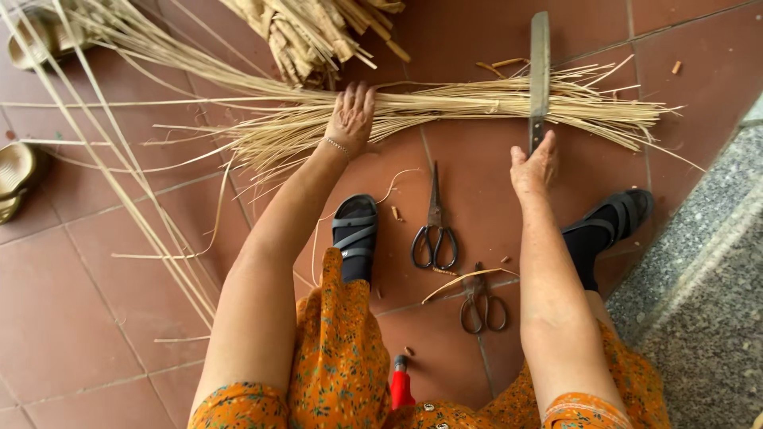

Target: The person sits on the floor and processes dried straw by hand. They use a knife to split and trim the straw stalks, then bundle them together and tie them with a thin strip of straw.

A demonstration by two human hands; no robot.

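A long bundle of thin pale bamboo strips (461,107) lies across the red tiled floor. My left hand (350,117) presses down on the bundle near its middle. My right hand (532,165) grips the dark handle of a long flat knife (540,63), whose blade lies across the bundle's right part, pointing away from me.
Two pairs of scissors (434,230) (479,300) lie on the tiles between my sandalled feet (355,230). A heap of thicker split bamboo (310,32) sits behind the bundle. Long loose strips (119,175) fan out at left. Sandals (16,179) lie at far left. A grey stone step (707,278) runs at right.
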